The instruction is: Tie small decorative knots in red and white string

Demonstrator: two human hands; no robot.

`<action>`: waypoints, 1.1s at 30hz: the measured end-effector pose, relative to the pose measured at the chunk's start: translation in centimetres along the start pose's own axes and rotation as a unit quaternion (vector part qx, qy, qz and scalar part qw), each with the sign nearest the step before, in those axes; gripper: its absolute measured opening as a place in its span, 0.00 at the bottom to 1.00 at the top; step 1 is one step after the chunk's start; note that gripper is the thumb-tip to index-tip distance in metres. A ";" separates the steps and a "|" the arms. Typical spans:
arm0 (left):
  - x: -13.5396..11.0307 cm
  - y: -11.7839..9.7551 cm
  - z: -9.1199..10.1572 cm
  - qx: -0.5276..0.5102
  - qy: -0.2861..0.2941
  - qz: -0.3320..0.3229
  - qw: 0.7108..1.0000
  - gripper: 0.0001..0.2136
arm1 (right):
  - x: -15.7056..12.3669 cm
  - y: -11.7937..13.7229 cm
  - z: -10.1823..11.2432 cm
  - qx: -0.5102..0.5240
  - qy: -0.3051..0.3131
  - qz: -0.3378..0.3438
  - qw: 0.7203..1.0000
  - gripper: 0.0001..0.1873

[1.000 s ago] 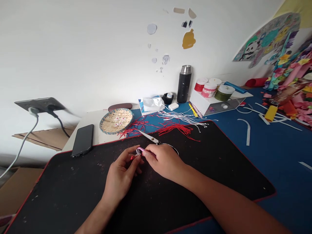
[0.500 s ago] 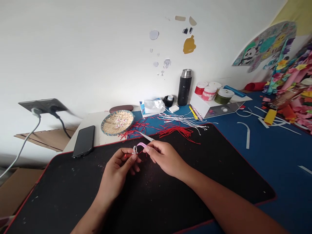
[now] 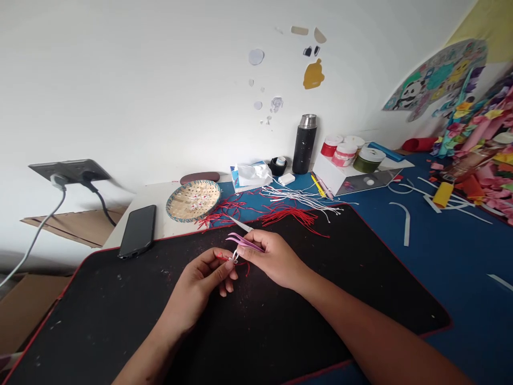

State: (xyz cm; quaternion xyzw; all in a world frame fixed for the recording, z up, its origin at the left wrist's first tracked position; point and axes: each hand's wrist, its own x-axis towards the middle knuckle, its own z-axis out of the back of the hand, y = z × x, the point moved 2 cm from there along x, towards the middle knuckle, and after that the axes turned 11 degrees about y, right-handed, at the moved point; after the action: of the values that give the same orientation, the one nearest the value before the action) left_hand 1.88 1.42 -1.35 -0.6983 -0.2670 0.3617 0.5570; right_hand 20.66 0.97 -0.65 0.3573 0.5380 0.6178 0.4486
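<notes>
My left hand [image 3: 202, 286] pinches a small white loop tied with red thread [image 3: 233, 259] above the black mat [image 3: 120, 321]. My right hand [image 3: 272, 256] is closed round pink tweezers [image 3: 244, 242], whose tips meet the small piece held by my left fingers. Scissors [image 3: 240, 224] lie just behind my right hand; their handles are hidden by it. Red cords [image 3: 292, 216] and white cords [image 3: 300, 197] lie in loose bunches behind the mat.
A woven basket [image 3: 193, 200] and a black phone [image 3: 138, 230] sit at the left rear. A black flask [image 3: 303, 143], tissue pack [image 3: 250, 174] and jars [image 3: 352, 149] stand by the wall. Paper scraps [image 3: 476, 160] crowd the right. Cables [image 3: 52, 192] hang at the left.
Both hands have come down and together over the mat. The pink tweezers, held near the small piece before, now touch it at my left fingertips.
</notes>
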 end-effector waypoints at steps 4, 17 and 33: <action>-0.1 0.0 0.0 -0.001 0.003 0.002 1.000 0.15 | 0.0 0.0 0.0 -0.003 0.005 0.008 1.000 0.10; 0.2 0.1 0.1 0.082 -0.030 0.017 0.996 0.18 | -0.1 -0.1 -0.2 -0.019 -0.012 -0.013 1.000 0.10; 0.3 0.0 0.5 0.045 -0.033 0.003 0.998 0.17 | -0.2 0.3 -0.4 -0.027 -0.018 -0.021 0.999 0.09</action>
State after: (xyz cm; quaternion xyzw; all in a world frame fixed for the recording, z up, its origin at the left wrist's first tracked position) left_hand 1.67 2.01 -1.47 -0.6610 -0.2668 0.3979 0.5776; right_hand 20.26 0.66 -0.47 0.3447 0.5205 0.6163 0.4801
